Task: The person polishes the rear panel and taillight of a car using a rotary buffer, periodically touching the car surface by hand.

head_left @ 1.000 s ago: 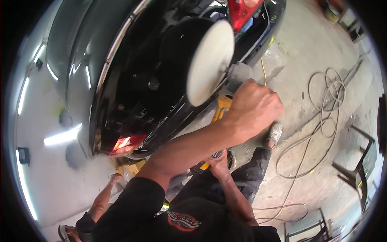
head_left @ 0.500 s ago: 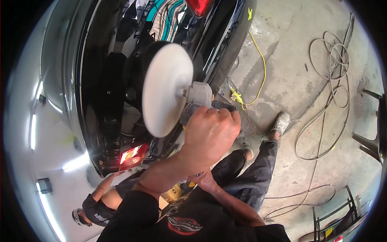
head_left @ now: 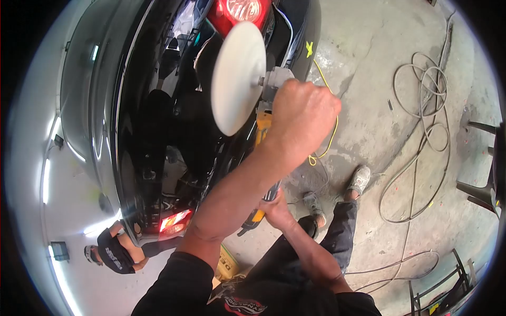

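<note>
My left hand (head_left: 304,118) is wrapped round the head end of a rotary polisher (head_left: 263,126), which has a yellow and black body and a grey gear head. My right hand (head_left: 279,210) grips its rear body, lower in the view. The polisher's round white pad (head_left: 240,79) looks smeared, as if spinning, and stands almost edge-on to me. Behind the pad is the glossy black car (head_left: 142,121), its rear end facing me. One red tail light (head_left: 240,13) sits just above the pad. The other tail light (head_left: 175,222) is left of my forearm. Whether the pad touches the car I cannot tell.
Another person (head_left: 118,250) bends near the car at lower left. A yellow cord (head_left: 333,137) runs along the concrete floor beside my feet. A grey hose (head_left: 387,200) lies coiled at right. Dark chairs (head_left: 479,187) stand at the right edge. A yellow box (head_left: 227,263) is below my arm.
Both my hands have carried the polisher up and slightly right in view, toward the upper tail light. More of its yellow body shows. The other person has lowered an arm from the car.
</note>
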The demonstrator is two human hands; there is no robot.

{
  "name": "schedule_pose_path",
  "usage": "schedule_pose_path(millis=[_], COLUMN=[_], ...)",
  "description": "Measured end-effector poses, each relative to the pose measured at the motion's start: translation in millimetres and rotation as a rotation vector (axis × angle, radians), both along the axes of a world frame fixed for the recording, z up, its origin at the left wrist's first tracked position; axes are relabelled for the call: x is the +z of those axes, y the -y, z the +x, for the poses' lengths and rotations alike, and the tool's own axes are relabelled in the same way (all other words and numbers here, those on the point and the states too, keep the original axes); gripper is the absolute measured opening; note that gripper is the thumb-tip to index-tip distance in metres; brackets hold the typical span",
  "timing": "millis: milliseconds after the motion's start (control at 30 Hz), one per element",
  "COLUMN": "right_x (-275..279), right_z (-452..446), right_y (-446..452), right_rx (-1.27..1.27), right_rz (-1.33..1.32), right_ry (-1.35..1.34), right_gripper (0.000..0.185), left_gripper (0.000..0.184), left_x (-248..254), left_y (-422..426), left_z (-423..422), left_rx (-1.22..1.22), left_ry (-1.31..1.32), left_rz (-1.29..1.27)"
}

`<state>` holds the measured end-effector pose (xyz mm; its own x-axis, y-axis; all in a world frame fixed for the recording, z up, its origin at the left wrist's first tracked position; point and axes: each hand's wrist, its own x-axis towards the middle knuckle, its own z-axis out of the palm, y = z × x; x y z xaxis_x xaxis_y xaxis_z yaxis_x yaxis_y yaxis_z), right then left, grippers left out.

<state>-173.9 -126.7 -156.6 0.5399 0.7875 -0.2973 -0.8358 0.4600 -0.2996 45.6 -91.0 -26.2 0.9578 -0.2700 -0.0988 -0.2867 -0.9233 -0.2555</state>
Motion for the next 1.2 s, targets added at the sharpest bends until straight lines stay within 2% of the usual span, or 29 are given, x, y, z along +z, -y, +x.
schedule_pose_path(millis=[100, 467, 567, 667, 767, 933, 1033, 1167, 1200], right_x=[-1.6, -11.4, 1.4, -0.5, 7.8, -1.0, -8.7, -5.1, 2.6], right_z=[26.6, 115.6, 150.7, 168.9, 159.5, 108.9, 80.4, 38.7, 26.9], right_y=[3.7, 19.8, 25.5, 30.7, 35.1, 47.1, 65.6, 81.9, 82.9], right_rx=[0.025, -0.013, -0.042, -0.004, 0.003, -0.01, 0.064, 0.129, 0.143], right_rz=[-0.121, -0.17, -0.168, -0.197, -0.226, -0.206, -0.317, -0.465, -0.47], right_ry=[-0.016, 0.02, 0.005, 0.033, 0.055, -0.036, 0.151, 0.467, 0.466], right_gripper=[0.06, 0.064, 0.052, 0.058, 0.057, 0.057, 0.056, 0.044, 0.04], left_gripper=[0.003, 0.004, 0.005, 0.005, 0.006, 0.006, 0.007, 0.009, 0.009], left_x=[3.9, 13.0, 13.4, 18.4, 24.1, 21.0, 35.2, 36.7, 42.4], left_y=[-2.2, -5.7, -6.4, -9.7, -13.0, -7.0, -7.4, -13.7, -14.6], left_z=[20.7, 102.4, 127.6, 141.2, 126.3, 80.2, 39.8, -14.5, -28.3], left_rx=[0.0, 0.051, 0.041, 0.041, 0.052, 0.248, 0.3, 0.354, 0.362], left_ry=[0.054, 0.07, 0.13, 0.181, 0.263, 0.171, 0.113, 0.102, 0.078], left_rz=[0.014, -0.023, -0.02, -0.058, -0.123, -0.19, -0.244, -0.321, -0.321])
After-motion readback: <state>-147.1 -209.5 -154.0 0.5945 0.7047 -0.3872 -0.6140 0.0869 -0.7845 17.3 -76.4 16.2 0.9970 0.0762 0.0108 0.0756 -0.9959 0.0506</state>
